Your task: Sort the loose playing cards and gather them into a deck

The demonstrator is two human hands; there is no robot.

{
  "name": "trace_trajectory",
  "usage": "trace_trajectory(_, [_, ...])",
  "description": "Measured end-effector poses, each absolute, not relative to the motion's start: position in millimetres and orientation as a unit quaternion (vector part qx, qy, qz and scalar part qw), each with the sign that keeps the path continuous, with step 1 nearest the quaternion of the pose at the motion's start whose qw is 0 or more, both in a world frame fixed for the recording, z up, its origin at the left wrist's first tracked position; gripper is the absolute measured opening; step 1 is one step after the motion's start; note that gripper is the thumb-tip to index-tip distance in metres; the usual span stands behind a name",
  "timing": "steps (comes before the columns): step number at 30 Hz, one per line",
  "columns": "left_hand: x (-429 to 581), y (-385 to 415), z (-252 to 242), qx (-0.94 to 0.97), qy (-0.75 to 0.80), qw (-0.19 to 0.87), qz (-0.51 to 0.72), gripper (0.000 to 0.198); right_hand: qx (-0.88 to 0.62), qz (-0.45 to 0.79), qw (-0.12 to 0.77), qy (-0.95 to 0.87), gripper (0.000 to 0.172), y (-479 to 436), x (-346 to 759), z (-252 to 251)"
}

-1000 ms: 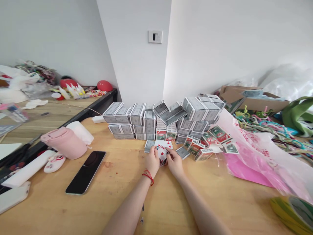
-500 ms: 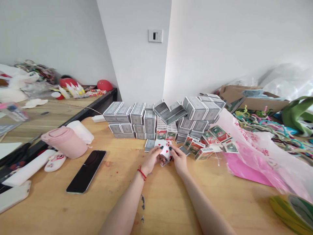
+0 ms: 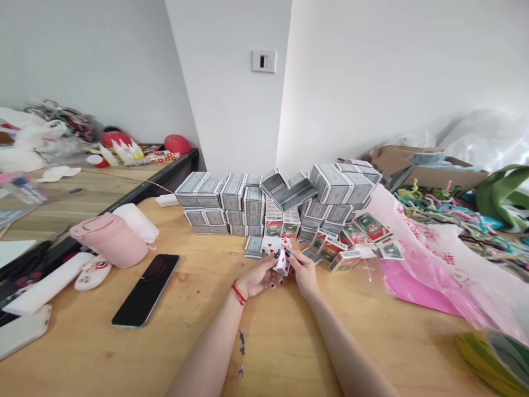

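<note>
Between my two hands is a playing card [image 3: 282,263] with red hearts, bent so its faces stand at an angle. My left hand [image 3: 260,277] pinches its left side, thumb on top and fingers beneath. On the other side my right hand [image 3: 303,270] grips the right edge with thumb and fingertips. Just behind, loose face-up cards [image 3: 270,244] lie on the table, beside a small pile of grey-backed cards [image 3: 253,246]. Beyond them rise stacked blocks folded from grey-backed cards [image 3: 243,199]. An open folded piece [image 3: 288,190] leans across a gap in the stacks.
Red and green card boxes [image 3: 330,248] lie right of my hands, near a pink plastic bag [image 3: 417,270]. A black phone [image 3: 146,290] and a pink tumbler [image 3: 109,240] are on the left. Green-yellow tape [image 3: 475,358] sits at the front right.
The card in my hands has gone from fairly flat to sharply bent. My left fingers have shifted slightly, and the hands remain in nearly the same place.
</note>
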State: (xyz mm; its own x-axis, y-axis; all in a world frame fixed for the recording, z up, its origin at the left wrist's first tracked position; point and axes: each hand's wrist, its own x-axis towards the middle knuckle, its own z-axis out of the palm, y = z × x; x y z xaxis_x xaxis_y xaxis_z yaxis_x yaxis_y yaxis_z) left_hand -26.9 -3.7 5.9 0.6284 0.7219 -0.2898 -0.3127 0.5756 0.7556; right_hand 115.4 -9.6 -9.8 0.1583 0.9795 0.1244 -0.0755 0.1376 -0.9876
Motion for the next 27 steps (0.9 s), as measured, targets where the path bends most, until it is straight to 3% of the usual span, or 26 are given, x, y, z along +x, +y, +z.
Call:
trace_trajectory(9, [-20, -2, 4, 0.342, 0.315, 0.794, 0.392, 0.028, -0.468, 0.459, 0.675, -0.338, 0.024, -1, 120, -20])
trace_trajectory(12, [-16, -1, 2, 0.428, 0.356, 0.693, 0.458, 0.024, -0.488, 0.440, 0.663, -0.359, 0.024, 1, 121, -22])
trace_trajectory(17, [-10, -5, -1, 0.621, 0.445, 0.408, 0.500, 0.016, -0.545, 0.372, 0.592, -0.463, 0.023, -2, 116, -22])
trace_trajectory(20, [-8, -7, -2, 0.668, 0.455, 0.351, 0.473, 0.010, -0.531, 0.370, 0.573, -0.502, 0.023, -5, 115, -20])
trace_trajectory(27, [-10, -5, -8, 0.684, 0.484, 0.296, 0.459, 0.006, -0.462, 0.513, 0.557, -0.462, 0.039, -4, 115, -24])
